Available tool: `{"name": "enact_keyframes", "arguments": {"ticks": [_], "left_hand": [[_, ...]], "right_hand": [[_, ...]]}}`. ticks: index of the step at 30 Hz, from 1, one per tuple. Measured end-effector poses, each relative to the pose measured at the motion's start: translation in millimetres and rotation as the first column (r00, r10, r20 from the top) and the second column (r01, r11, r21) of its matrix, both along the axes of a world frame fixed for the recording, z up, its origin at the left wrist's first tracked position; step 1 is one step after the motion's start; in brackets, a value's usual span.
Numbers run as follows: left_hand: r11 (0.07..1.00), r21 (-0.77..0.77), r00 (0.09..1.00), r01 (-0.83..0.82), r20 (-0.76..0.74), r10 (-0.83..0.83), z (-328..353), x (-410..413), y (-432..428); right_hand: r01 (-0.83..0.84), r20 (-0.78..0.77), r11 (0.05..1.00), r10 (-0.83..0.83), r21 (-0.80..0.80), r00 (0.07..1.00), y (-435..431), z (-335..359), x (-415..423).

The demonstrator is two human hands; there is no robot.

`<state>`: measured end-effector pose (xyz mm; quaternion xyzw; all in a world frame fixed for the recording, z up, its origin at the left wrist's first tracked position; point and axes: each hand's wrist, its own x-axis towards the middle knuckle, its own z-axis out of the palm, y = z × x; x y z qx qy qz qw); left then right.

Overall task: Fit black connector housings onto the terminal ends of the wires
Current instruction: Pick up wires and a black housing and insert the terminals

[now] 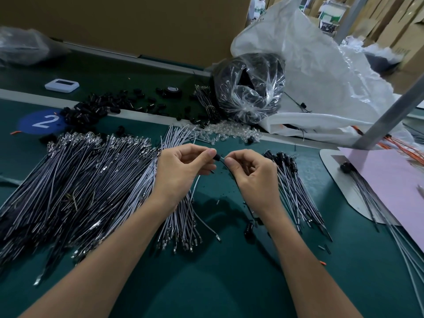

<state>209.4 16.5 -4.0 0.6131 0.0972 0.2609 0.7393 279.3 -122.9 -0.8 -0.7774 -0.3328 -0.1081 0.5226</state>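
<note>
We see through one wide-angle camera worn on the head, facing forward and down. It sits close above the left hand (181, 173) and right hand (253, 174), mid-frame, over the green counter (218, 276); its upper edge reaches the cardboard wall (137, 24) behind.

Left hand (181, 171) pinches black housing (216, 156), right hand (252, 174) pinches its wire (221, 159)

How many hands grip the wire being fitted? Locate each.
2. The left hand pinches the black connector housing; the right hand pinches the wire beside it. Neither is hidden.
</note>
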Motion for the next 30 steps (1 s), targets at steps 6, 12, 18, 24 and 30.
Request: {"name": "enact_keyframes", "arguments": {"ticks": [6,12,18,24,30], "left_hand": [[0.999,-0.029,0.999,0.046,0.025,-0.046,0.9,0.1,-0.6],[0.993,-0.063,0.995,0.104,0.001,-0.104,1.1,1.1,0.8],[0.994,-0.05,0.995,0.099,-0.01,-0.1,0.0,0.1,3.5],[0.991,-0.018,0.991,0.129,-0.044,-0.13,-0.1,-1.0,2.9],[0.993,0.012,0.993,0.116,-0.037,-0.116,1.4,-1.3,1.9]], "right_hand": [[0.006,-0.03,1.0,-0.006,0.009,1.0,1.0,-2.9,0.0],[0.023,-0.116,0.997,-0.014,0.075,0.993,-3.5,-0.1,3.7],[-0.034,-0.132,0.998,0.04,0.045,0.99,-1.6,1.0,2.5],[-0.1,-0.166,0.994,0.107,0.048,0.98,-3.6,0.2,2.6],[-0.1,-0.091,0.995,0.1,0.011,0.991,-2.4,-1.3,3.6]]}}
